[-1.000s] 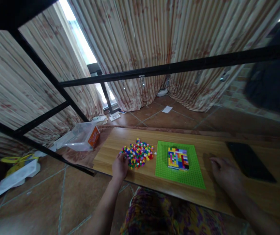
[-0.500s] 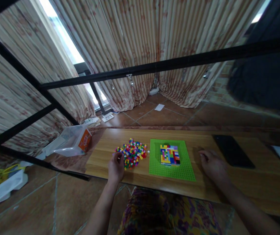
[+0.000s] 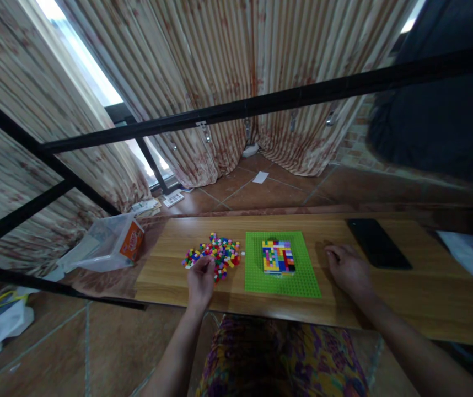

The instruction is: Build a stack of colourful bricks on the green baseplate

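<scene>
My left hand (image 3: pixel 201 279) is over the near edge of a pile of small coloured toy bricks (image 3: pixel 229 255) on the wooden table. Its thumb and fingertips are pinched together; whatever may be between them is too small to make out. To the right of the pile lies a green studded baseplate (image 3: pixel 255 278). A multicoloured brick block (image 3: pixel 278 258) sits on it, built up in more than one layer. My right hand (image 3: pixel 349 271) rests on the table to the right of the baseplate, fingers curled closed. Its grip is hidden, so I cannot see if it holds anything.
One white brick (image 3: pixel 243 253) lies between pile and baseplate. A black tablet-like slab (image 3: pixel 379 243) is beyond my right hand, with a white sheet (image 3: pixel 470 256) at far right. A clear plastic box (image 3: pixel 108 242) stands left of the table (image 3: pixel 157 275). A black metal bar (image 3: pixel 220 114) crosses behind.
My left hand has moved a little right, further onto the brick pile, and its fingers have closed to a pinch. My right hand stays by the baseplate. The whole view has shifted slightly.
</scene>
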Motion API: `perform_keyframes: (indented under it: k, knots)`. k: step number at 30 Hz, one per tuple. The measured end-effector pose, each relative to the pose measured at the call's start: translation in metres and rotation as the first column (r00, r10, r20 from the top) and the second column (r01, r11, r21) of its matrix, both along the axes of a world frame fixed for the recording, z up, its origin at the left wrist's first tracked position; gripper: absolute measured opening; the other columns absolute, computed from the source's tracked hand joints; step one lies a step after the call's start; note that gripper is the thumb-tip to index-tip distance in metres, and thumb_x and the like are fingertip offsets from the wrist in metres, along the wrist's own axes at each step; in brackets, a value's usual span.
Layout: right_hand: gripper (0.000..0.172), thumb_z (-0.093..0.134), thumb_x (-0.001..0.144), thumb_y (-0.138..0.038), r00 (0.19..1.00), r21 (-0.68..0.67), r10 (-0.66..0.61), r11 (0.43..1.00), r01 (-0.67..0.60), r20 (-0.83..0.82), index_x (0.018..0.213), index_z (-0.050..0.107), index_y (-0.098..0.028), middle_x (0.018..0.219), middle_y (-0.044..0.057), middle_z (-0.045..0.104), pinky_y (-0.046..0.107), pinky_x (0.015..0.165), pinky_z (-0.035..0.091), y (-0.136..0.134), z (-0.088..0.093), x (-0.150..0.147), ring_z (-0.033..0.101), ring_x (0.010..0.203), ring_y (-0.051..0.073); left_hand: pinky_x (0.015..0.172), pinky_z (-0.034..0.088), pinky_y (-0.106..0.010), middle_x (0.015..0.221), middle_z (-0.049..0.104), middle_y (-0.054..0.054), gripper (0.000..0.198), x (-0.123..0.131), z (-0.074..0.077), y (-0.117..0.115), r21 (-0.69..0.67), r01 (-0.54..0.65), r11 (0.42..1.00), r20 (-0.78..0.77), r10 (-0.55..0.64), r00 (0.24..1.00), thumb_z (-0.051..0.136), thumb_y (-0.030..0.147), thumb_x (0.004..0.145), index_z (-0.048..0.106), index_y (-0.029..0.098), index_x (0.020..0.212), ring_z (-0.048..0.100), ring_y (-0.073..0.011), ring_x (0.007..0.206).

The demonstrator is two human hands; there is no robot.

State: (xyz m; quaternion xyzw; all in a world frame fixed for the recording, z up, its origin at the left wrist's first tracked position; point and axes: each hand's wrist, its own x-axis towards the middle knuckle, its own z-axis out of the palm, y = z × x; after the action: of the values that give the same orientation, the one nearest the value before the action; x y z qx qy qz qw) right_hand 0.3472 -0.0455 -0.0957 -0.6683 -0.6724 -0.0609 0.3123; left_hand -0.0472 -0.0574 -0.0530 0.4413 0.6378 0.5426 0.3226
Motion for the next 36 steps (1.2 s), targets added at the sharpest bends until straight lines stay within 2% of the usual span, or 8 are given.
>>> perform_keyframes:
  k: [5,9,12,15,20,28,31,36]
  knots:
    - [0.026,0.042,0.089,-0.029,1.000,-0.013,-0.015,1.000,0.015,-0.011,0.089,0.067,-0.021,0.090,0.009,0.067,0.034,0.076,0.048,0.000,0.001,-0.001,0.063,0.082,0.022,0.078,0.051,-0.032,0.084,0.073,-0.006,0.019,-0.001,0.001,0.005,-0.023,0.024,0.999,-0.182,-0.028,0.983,0.061,0.032,0.076,0.069,0.017,0.083,0.066,-0.0199,0.080]
    - [0.026,0.041,0.089,-0.029,1.000,-0.015,-0.009,1.000,0.009,-0.001,0.089,0.066,-0.021,0.089,0.009,0.067,0.034,0.078,0.048,-0.001,0.003,-0.002,0.062,0.083,0.023,0.074,0.049,-0.031,0.084,0.074,-0.004,0.018,-0.001,0.006,0.011,-0.063,0.034,0.997,-0.376,-0.055,0.925,0.056,0.030,0.080,0.071,0.021,0.086,0.066,-0.0204,0.079]
    - [0.026,0.041,0.089,-0.029,1.000,-0.020,-0.010,1.000,0.009,-0.007,0.088,0.066,-0.022,0.087,0.008,0.067,0.034,0.078,0.048,-0.001,0.004,-0.002,0.062,0.082,0.022,0.069,0.047,-0.029,0.080,0.073,-0.004,0.020,0.000,0.012,0.012,-0.088,0.017,0.996,-0.435,-0.053,0.899,0.054,0.030,0.082,0.071,0.021,0.087,0.064,-0.0194,0.071]
    - [0.026,0.041,0.089,-0.029,1.000,-0.020,-0.004,1.000,0.004,-0.024,0.087,0.066,-0.022,0.087,0.008,0.067,0.034,0.077,0.048,-0.001,0.003,-0.002,0.062,0.082,0.022,0.066,0.047,-0.028,0.079,0.072,-0.004,0.020,0.002,0.017,0.013,-0.079,0.012,0.997,-0.415,-0.044,0.909,0.054,0.029,0.082,0.071,0.020,0.086,0.062,-0.0174,0.064]
    - [0.026,0.041,0.090,-0.027,0.999,-0.004,-0.010,1.000,0.010,-0.033,0.089,0.066,-0.020,0.089,0.008,0.066,0.033,0.078,0.047,0.000,0.002,-0.003,0.061,0.084,0.022,0.072,0.049,-0.028,0.084,0.071,-0.004,0.019,0.014,0.021,0.014,0.066,0.096,0.993,-0.430,-0.059,0.901,0.057,0.031,0.081,0.072,0.019,0.083,0.064,-0.0180,0.077]
    - [0.025,0.042,0.090,-0.025,0.999,-0.008,-0.028,1.000,0.027,-0.036,0.087,0.066,-0.019,0.087,0.008,0.066,0.031,0.075,0.046,0.001,0.004,-0.006,0.060,0.079,0.020,0.068,0.049,-0.025,0.082,0.072,-0.003,0.020,0.087,0.028,0.017,0.080,0.413,0.907,-0.318,-0.370,0.873,0.057,0.030,0.084,0.072,0.020,0.090,0.064,-0.0144,0.072]
    - [0.025,0.042,0.090,-0.025,0.999,-0.015,-0.031,0.999,0.030,-0.045,0.088,0.066,-0.019,0.087,0.007,0.066,0.031,0.074,0.046,0.001,0.004,-0.006,0.060,0.079,0.020,0.069,0.049,-0.025,0.082,0.073,-0.003,0.019,0.102,0.024,0.024,0.074,0.418,0.905,-0.264,-0.386,0.884,0.058,0.030,0.084,0.073,0.019,0.088,0.065,-0.0143,0.073]
    - [0.025,0.042,0.089,-0.025,0.999,-0.023,-0.028,0.999,0.027,-0.044,0.087,0.066,-0.020,0.087,0.007,0.066,0.031,0.075,0.046,0.001,0.004,-0.005,0.060,0.080,0.020,0.072,0.049,-0.025,0.082,0.073,-0.003,0.018,0.104,0.009,0.039,0.064,0.349,0.935,-0.102,-0.342,0.934,0.062,0.032,0.081,0.072,0.018,0.086,0.065,-0.0153,0.076]
